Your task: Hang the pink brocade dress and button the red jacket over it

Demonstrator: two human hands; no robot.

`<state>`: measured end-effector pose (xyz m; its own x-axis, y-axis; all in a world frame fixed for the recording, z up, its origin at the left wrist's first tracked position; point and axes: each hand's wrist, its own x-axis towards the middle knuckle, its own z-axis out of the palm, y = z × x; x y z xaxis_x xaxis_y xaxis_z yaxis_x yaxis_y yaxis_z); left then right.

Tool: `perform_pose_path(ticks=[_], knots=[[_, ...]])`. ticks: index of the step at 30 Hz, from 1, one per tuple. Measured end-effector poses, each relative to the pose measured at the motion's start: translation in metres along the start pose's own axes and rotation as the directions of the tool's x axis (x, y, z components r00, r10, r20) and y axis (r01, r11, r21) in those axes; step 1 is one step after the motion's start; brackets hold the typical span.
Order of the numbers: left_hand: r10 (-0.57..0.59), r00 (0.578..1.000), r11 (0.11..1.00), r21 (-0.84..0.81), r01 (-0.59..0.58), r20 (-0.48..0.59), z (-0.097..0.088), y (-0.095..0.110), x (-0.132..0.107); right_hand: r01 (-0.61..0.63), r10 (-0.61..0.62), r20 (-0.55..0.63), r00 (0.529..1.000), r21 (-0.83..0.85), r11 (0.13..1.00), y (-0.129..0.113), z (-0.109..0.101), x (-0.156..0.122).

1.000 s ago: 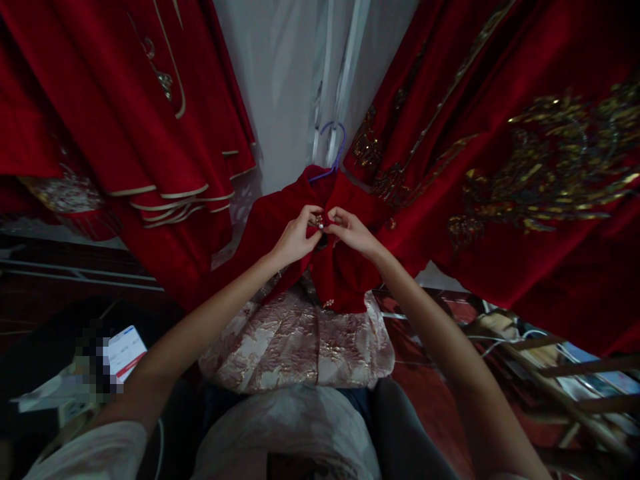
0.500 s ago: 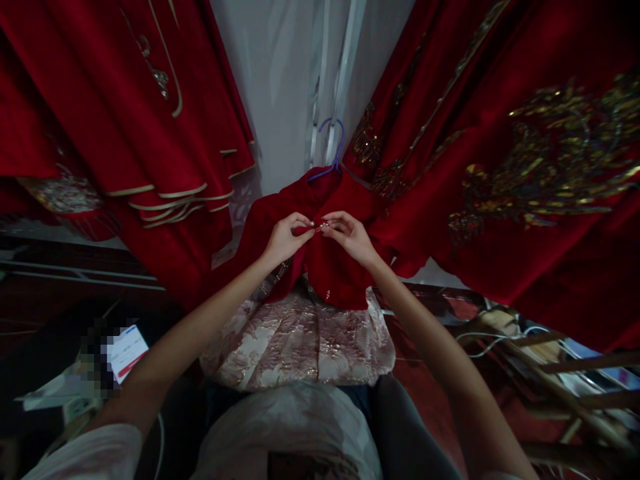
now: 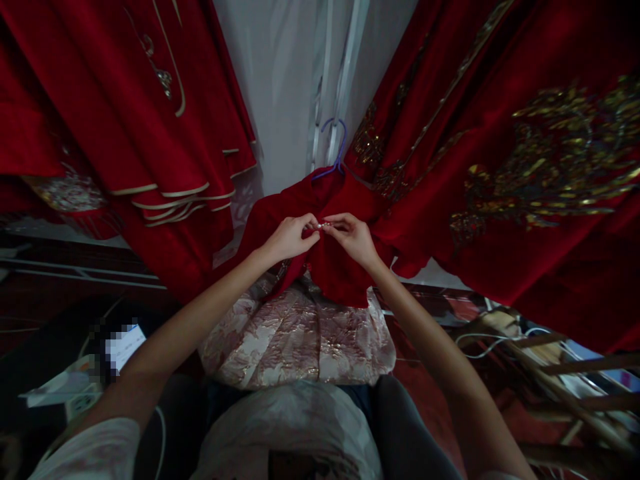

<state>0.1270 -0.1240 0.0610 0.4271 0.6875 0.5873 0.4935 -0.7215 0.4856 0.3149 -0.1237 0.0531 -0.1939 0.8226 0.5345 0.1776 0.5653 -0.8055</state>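
A red jacket [image 3: 345, 273] hangs by its collar from a purple hanger [image 3: 342, 143] in front of me. At the middle of its front, my left hand [image 3: 296, 237] and my right hand [image 3: 351, 237] meet almost fingertip to fingertip. Both are closed in a pinch on the jacket's front edge. Between the fingertips shows a small pale and red fastening, too small to make out fully. Below the jacket, a pale pink brocade cloth with a metallic sheen [image 3: 300, 333] spreads over my knees.
Red garments with pale piping [image 3: 185, 147] hang at the left; a red garment with gold sequin embroidery [image 3: 545, 153] hangs at the right. A lit phone [image 3: 125, 347] and a power strip [image 3: 83, 402] lie at lower left. A wooden rack [image 3: 565, 400] stands at lower right.
My left hand has shifted slightly right and its fingers have curled closer to the right hand's fingertips. My right hand stays nearly in place, still pinching.
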Motion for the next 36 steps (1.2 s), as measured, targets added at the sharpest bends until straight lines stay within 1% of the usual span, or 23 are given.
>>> perform_pose_path(ticks=[4, 8, 10, 17, 22, 24, 26, 28, 30, 32, 34, 36], knots=[[0.005, 1.0, 0.999, 0.048, -0.005, 0.001, 0.003, 0.001, 0.001, 0.014, -0.014, -0.007, 1.0, 0.015, 1.0, 0.003, -0.001, 0.0], [0.021, 1.0, 0.998, 0.061, -0.021, 0.001, 0.007, 0.002, 0.002, 0.034, -0.038, -0.05, 0.998, -0.082, 0.996, -0.001, -0.002, -0.002], [0.017, 1.0, 0.997, 0.072, -0.018, 0.007, 0.008, 0.003, 0.003, 0.045, -0.051, -0.053, 0.997, -0.112, 0.993, -0.003, -0.003, -0.004], [0.04, 0.999, 0.99, 0.135, -0.043, 0.029, 0.007, 0.007, 0.003, 0.013, -0.014, -0.023, 1.0, -0.065, 0.998, -0.001, -0.005, -0.003], [0.065, 0.995, 0.986, 0.147, -0.075, 0.074, 0.004, 0.007, 0.002, -0.031, 0.032, 0.056, 0.998, -0.028, 0.999, -0.007, -0.008, -0.002], [0.092, 0.99, 0.984, 0.141, -0.106, 0.103, 0.004, 0.008, 0.002, -0.045, 0.047, 0.091, 0.995, -0.028, 0.999, -0.007, -0.009, -0.002], [0.127, 0.984, 0.979, 0.143, -0.144, 0.123, 0.007, 0.011, 0.002, -0.027, 0.03, 0.109, 0.994, -0.029, 0.999, -0.004, -0.008, -0.002], [0.131, 0.987, 0.98, 0.14, -0.142, 0.09, 0.014, 0.013, 0.0, 0.021, -0.019, 0.088, 0.996, -0.023, 1.0, 0.002, -0.005, -0.004], [0.071, 0.997, 0.995, 0.076, -0.072, 0.012, 0.023, 0.013, -0.001, 0.072, -0.071, 0.052, 0.996, -0.011, 0.997, 0.008, -0.002, -0.009], [-0.041, 0.998, 0.996, -0.081, 0.037, -0.047, 0.034, 0.008, -0.004, 0.106, -0.105, 0.056, 0.993, -0.021, 0.994, 0.012, 0.002, -0.017], [-0.14, 0.988, 0.954, -0.277, 0.118, -0.063, 0.045, 0.001, -0.006, 0.148, -0.139, 0.095, 0.986, -0.093, 0.985, 0.014, 0.007, -0.029], [-0.205, 0.976, 0.885, -0.439, 0.154, -0.072, 0.054, -0.004, -0.008, 0.199, -0.176, 0.127, 0.976, -0.207, 0.958, 0.017, 0.011, -0.04]])
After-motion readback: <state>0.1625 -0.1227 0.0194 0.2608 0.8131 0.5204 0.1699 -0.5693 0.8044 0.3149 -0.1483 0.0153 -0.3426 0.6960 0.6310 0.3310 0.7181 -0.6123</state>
